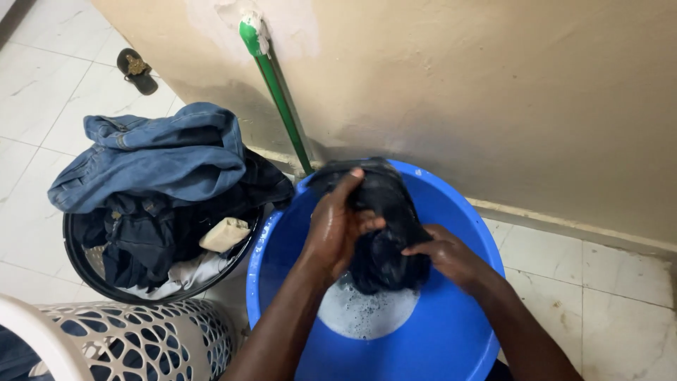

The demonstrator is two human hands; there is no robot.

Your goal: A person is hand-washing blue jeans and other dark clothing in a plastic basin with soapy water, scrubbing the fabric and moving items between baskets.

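A wet black garment (386, 233) hangs over the middle of a blue plastic basin (465, 212) with soapy water (367, 314) at its bottom. My left hand (337, 226) grips the garment's upper left side, fingers pressed over the cloth. My right hand (446, 255) grips its lower right side. Both hands hold the cloth bunched above the suds.
A black round tub (92, 271) at the left holds a pile of blue jeans (159, 152) and dark clothes. A white perforated laundry basket (134, 339) sits at the bottom left. A green stick (281, 95) leans on the beige wall. A sandal (136, 70) lies on the tiled floor.
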